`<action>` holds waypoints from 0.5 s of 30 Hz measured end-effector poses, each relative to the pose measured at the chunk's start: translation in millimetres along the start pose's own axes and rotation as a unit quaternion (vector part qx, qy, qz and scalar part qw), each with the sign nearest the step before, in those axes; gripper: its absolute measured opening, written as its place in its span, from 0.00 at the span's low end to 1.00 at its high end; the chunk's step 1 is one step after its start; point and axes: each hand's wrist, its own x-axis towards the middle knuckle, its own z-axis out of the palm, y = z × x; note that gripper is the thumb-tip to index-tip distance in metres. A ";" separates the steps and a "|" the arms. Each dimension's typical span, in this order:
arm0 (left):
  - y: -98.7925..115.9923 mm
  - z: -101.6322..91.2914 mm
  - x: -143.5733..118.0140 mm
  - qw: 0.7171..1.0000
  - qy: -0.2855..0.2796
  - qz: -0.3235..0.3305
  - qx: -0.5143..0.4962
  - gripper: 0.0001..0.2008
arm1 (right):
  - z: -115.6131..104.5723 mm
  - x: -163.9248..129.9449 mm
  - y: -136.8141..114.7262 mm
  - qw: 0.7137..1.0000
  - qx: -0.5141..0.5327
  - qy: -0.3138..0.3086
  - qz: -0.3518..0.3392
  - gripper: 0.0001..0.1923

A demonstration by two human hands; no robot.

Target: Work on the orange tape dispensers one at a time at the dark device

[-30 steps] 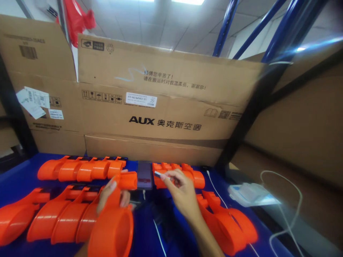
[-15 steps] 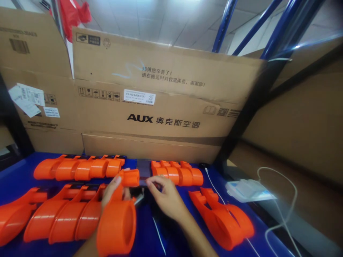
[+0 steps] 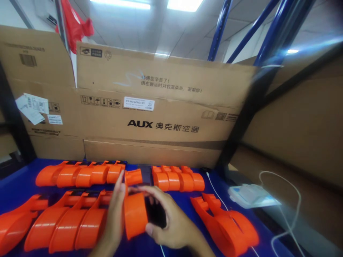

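Between my hands, above the table, is an orange plastic ring-shaped piece (image 3: pixel 136 216) with a short arm on top. My left hand (image 3: pixel 115 210) lies along its left side, fingers pointing up and pressed against it. My right hand (image 3: pixel 171 217) grips it from the right, thumb on the ring's lower edge and fingers over its top. Something dark shows inside the curl of my right hand; what it is I cannot make out. Similar orange pieces (image 3: pixel 65 221) with black parts at the top stand in a row at left.
More orange pieces line the back left (image 3: pixel 87 176) and back right (image 3: pixel 178 181). Two lie at the right (image 3: pixel 227 228). A clear plastic case (image 3: pixel 253 195) and white cable (image 3: pixel 297 200) are beyond them. A large cardboard sheet (image 3: pixel 160 142) closes off the back, beside a rack post (image 3: pixel 238 125).
The orange piece has turned and moved slightly right. My right hand has come from beside it to grip the ring. My left hand now stands upright against it. The view has tilted up.
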 end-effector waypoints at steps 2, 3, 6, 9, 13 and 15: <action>3.2 -0.9 -3.1 0.988 -0.042 0.106 0.101 0.32 | -2.5 -1.7 4.7 0.999 -0.016 0.049 0.007 0.34; 7.5 -1.6 -5.1 0.970 -0.073 0.161 0.167 0.34 | -4.1 -2.8 6.7 0.997 -0.021 0.071 0.009 0.32; 29.0 -4.6 -10.1 0.872 -0.184 0.286 0.352 0.41 | -7.0 -5.9 10.3 0.994 -0.023 0.105 0.004 0.27; 53.3 -12.2 -6.4 0.782 -0.250 0.335 0.461 0.38 | -4.9 -6.0 9.4 0.994 -0.037 0.106 0.004 0.28; 76.9 -32.5 26.7 0.713 -0.260 0.385 0.524 0.36 | -1.8 -1.0 7.2 0.991 -0.049 0.119 0.036 0.29; 84.4 -42.7 54.0 0.702 -0.266 0.380 0.541 0.35 | -3.8 1.5 9.1 0.985 -0.041 0.161 0.043 0.24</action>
